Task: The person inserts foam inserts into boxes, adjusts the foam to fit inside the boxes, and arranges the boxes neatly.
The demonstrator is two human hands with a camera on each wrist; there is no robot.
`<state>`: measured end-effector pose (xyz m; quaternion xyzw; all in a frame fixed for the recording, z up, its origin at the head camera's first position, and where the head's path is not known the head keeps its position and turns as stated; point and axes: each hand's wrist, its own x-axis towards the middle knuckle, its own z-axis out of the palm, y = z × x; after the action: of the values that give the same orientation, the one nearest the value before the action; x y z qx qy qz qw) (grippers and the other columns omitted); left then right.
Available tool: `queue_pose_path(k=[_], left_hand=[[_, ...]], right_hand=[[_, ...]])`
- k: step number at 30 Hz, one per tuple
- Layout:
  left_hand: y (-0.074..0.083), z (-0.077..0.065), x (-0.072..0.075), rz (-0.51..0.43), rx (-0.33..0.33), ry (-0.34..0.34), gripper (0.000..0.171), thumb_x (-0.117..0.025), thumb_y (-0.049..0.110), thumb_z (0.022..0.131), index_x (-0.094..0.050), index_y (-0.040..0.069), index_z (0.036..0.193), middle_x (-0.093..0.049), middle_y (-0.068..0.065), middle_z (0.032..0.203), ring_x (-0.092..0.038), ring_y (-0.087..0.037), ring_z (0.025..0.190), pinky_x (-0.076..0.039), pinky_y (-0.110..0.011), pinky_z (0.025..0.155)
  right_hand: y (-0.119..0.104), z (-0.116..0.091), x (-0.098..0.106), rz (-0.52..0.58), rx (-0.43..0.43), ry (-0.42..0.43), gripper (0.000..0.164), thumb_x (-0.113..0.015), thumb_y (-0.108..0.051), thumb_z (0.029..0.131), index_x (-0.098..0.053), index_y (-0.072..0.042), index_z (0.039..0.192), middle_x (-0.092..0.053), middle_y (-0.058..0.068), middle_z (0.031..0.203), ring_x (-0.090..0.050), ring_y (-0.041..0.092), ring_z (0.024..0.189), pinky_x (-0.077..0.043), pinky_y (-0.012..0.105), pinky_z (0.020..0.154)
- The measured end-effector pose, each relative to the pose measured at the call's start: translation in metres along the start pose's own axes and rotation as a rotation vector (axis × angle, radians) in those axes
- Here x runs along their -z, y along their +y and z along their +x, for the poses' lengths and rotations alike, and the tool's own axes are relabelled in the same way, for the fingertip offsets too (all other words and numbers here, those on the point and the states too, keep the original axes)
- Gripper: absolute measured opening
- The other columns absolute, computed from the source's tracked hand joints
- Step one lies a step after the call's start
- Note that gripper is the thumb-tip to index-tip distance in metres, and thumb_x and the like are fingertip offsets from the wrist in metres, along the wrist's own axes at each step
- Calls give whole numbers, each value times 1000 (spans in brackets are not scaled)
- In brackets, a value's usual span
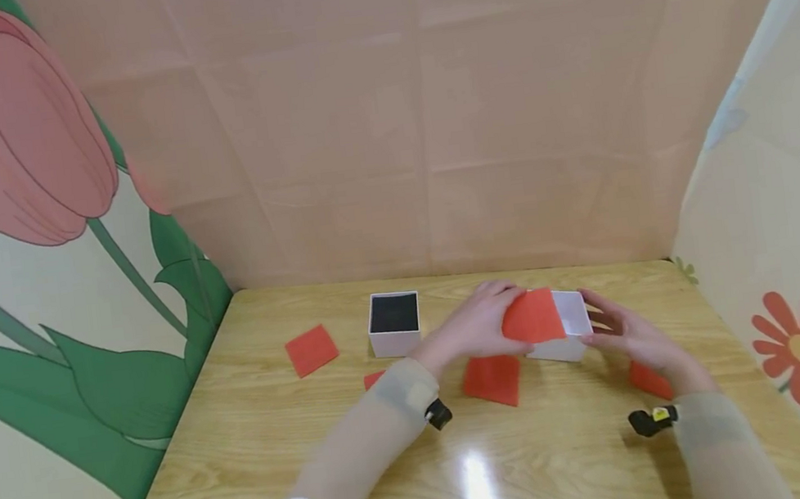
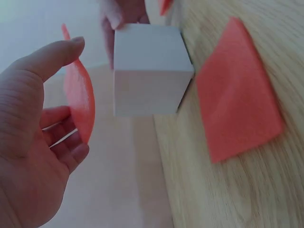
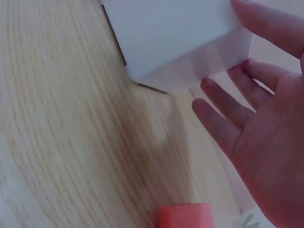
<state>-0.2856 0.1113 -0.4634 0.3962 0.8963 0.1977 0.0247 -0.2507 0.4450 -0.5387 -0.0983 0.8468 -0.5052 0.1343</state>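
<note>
My left hand (image 1: 478,324) pinches a thin, soft red square (image 1: 532,317) between thumb and fingers. In the left wrist view that square (image 2: 81,102) bows slightly, held apart from the side of a white box (image 2: 147,71). In the head view it overlaps the left part of the open-topped white box (image 1: 573,312), whose visible inside is white. At the box's right side, my right hand (image 1: 635,334) holds it with the thumb near the front corner and a finger toward the back. The lower fingers (image 3: 216,116) look loosely bent, away from the box.
A second white box (image 1: 396,342) with a black inside or top stands further left. Other red squares lie about the wooden table: one at left (image 1: 311,350), one in front of the held box (image 1: 492,380), one by the right wrist (image 1: 649,380), one partly behind the left forearm (image 1: 374,379).
</note>
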Motion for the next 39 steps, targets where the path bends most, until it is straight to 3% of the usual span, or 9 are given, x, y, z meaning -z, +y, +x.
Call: queue_pose_path(k=[2,5,9,11,15,23,32,35,39], left_hand=[[2,12,-4,-2,34,-9,94,-82,58,88,-45,16,163,-45,5,161,-40,-14,144,-45,-28,110],[5,26,-9,4,74,-22,94,-80,60,89,-44,18,164,-44,7,162,-40,-13,144,-44,-27,112],[11,40,-11,-6,103,-47,93,-80,60,89,-44,20,165,-41,8,164,-40,-12,143,-44,-26,112],[13,45,-12,-5,102,-61,94,-80,60,90,-43,19,165,-40,7,165,-39,-12,144,-43,-26,113],[16,51,-15,7,88,-71,94,-81,58,90,-43,16,165,-41,6,164,-39,-13,143,-41,-24,113],[20,54,-25,9,116,-118,93,-79,61,91,-42,20,166,-42,8,163,-38,-11,144,-42,-25,112],[24,55,-32,-12,142,-140,90,-79,59,93,-42,24,166,-39,10,165,-37,-9,146,-42,-26,113],[25,55,-33,-7,151,-152,87,-78,59,93,-43,25,165,-39,10,166,-36,-9,147,-42,-25,114],[25,56,-33,-2,160,-162,80,-77,58,94,-49,24,162,-40,10,165,-36,-9,147,-41,-25,115]], right_hand=[[0,0,0,4,7,-7,96,-75,-33,102,-11,-25,174,-18,18,177,-26,53,155,-35,69,117],[0,1,0,25,6,-19,98,-77,-31,101,-13,-27,174,-18,15,177,-26,52,156,-45,48,114],[1,2,0,44,14,-36,100,-80,-27,99,-14,-27,174,-17,12,178,-26,51,156,-46,18,100],[1,3,-1,62,27,-39,99,-81,-25,98,-17,-25,174,-18,12,177,-27,50,155,-47,17,99],[-1,7,-2,66,69,-48,96,-80,-21,98,-20,-16,173,-22,17,175,-32,52,152,-49,18,100],[-3,9,-2,48,51,-62,96,-80,-23,99,-19,-15,172,-25,17,174,-34,50,151,-51,22,100],[-1,7,-2,26,16,-65,97,-80,-26,98,-18,-19,173,-21,14,176,-30,51,153,-44,66,113],[0,8,-2,27,16,-64,98,-81,-28,98,-18,-20,173,-22,12,176,-30,51,154,-45,63,113],[2,9,-1,39,40,-66,97,-81,-25,98,-19,-18,172,-21,12,176,-31,51,153,-51,38,108]])
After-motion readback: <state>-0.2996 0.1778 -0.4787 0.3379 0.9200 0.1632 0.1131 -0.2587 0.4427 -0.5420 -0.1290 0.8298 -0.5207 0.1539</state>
